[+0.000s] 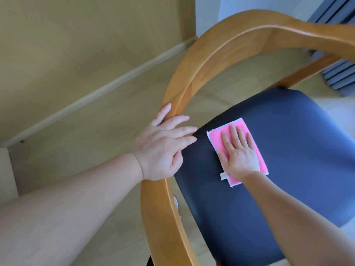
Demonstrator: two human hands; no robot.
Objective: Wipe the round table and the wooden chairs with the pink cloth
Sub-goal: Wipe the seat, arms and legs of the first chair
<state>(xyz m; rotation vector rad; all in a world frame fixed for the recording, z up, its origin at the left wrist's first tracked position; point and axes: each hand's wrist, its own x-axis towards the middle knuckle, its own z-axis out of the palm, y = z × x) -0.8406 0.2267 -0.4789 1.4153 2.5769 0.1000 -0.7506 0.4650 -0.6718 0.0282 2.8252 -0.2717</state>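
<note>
Indoors, a curved honey-coloured wooden chair point(194, 73) with a dark navy padded seat point(288, 150) gets wiped. Left hand point(163, 148) steadies the armrest, fingers loosely spread; right hand point(240, 152) presses the pink rectangular cloth point(217, 139) flat on the seat, fingers straight. Even, overlapping strokes would likely serve best.

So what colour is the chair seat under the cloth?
Dark navy blue seat, clearest in the head view.

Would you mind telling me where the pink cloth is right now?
The pink cloth lies flat on the chair's dark seat, right of centre, pressed under the right hand.
</note>
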